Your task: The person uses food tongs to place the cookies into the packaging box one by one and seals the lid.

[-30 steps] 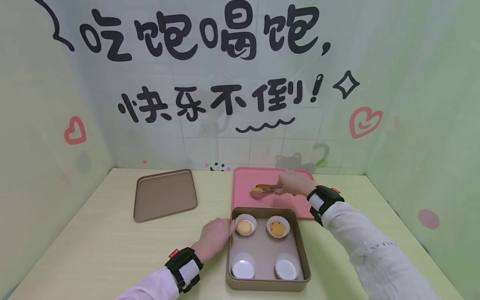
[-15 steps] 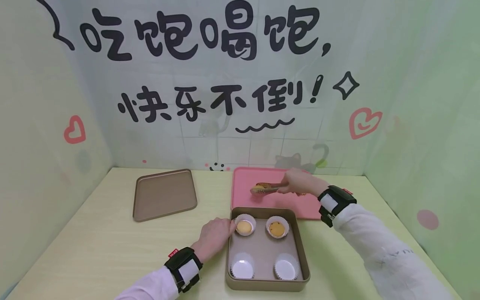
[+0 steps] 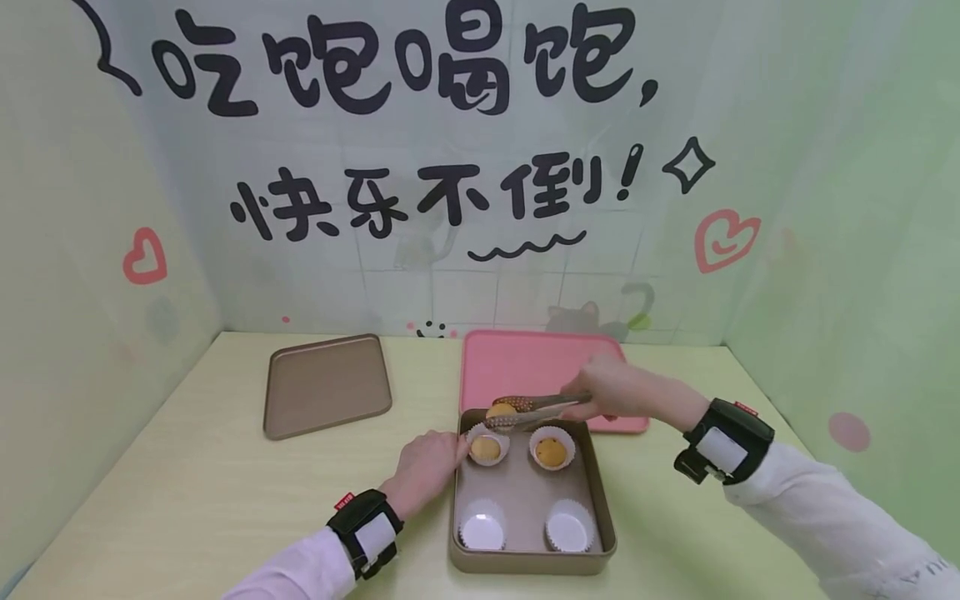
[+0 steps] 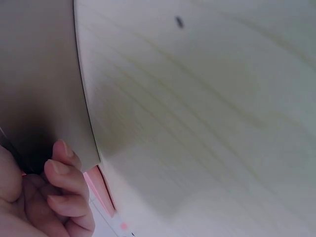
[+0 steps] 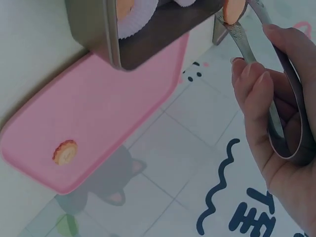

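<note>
Right hand: grips one silver metal tongs
Left hand: pinches one bronze rectangular tin
White paper cups: four

There was one left hand and one right hand | tongs numbered one pair | cookies totalled four: one in the tongs, two in paper cups, one on the pink tray | paper cups came to four | tin, pink tray and brown tray were one each | wristbands were two

Pink tray partly hidden behind the pan, paper cups cut off in right-wrist view.
</note>
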A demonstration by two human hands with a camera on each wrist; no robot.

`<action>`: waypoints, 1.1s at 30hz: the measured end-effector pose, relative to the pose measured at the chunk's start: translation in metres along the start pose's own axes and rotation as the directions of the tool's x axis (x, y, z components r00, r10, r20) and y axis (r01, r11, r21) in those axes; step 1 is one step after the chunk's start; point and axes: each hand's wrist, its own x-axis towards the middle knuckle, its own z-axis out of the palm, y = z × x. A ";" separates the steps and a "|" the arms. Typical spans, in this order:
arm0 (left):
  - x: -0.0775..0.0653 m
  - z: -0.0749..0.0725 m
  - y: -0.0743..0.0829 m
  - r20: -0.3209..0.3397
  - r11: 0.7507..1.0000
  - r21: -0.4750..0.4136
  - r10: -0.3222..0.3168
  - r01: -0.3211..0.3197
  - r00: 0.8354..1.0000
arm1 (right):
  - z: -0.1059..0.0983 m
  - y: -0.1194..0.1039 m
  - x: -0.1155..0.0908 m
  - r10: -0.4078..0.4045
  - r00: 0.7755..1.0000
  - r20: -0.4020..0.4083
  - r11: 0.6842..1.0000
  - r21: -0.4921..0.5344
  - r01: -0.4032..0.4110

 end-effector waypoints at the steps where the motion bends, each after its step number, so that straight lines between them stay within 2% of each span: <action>1: 0.000 0.000 0.000 0.003 1.000 0.003 0.003 -0.003 1.000 | 0.002 -0.004 -0.003 -0.031 0.999 -0.011 0.999 -0.028 0.031; 4: 0.001 0.000 0.001 0.008 1.000 0.000 -0.007 0.007 1.000 | 0.007 -0.016 -0.011 -0.076 0.997 -0.015 0.997 -0.028 0.075; 9: 0.002 -0.001 0.001 0.006 0.999 -0.007 -0.032 0.032 0.999 | 0.017 -0.035 -0.017 -0.075 0.996 0.049 0.997 0.029 0.073; 14: 0.001 -0.002 0.002 0.019 0.999 -0.021 -0.050 0.050 0.999 | 0.029 -0.047 -0.015 -0.103 0.991 0.081 0.995 0.006 0.103; 17: 0.001 -0.001 0.002 0.023 0.998 -0.029 -0.050 0.051 0.998 | 0.037 -0.051 -0.014 -0.103 0.990 0.093 0.994 -0.020 0.105; 22: 0.002 0.000 0.002 0.017 0.999 -0.036 -0.039 0.039 0.999 | 0.044 -0.054 -0.012 -0.051 0.990 0.131 0.998 -0.033 0.056; 26: 0.002 0.000 0.001 0.008 1.000 -0.024 -0.016 0.016 1.000 | 0.047 -0.057 -0.012 -0.051 0.988 0.147 0.996 -0.070 0.062; 30: 0.002 -0.001 0.001 -0.001 1.000 -0.005 -0.005 0.005 1.000 | 0.048 -0.058 -0.011 -0.066 0.988 0.138 0.992 -0.099 0.080; 33: 0.001 0.000 0.001 0.006 1.000 -0.016 -0.026 0.026 1.000 | 0.045 -0.058 -0.012 -0.079 0.990 0.116 0.990 -0.106 0.091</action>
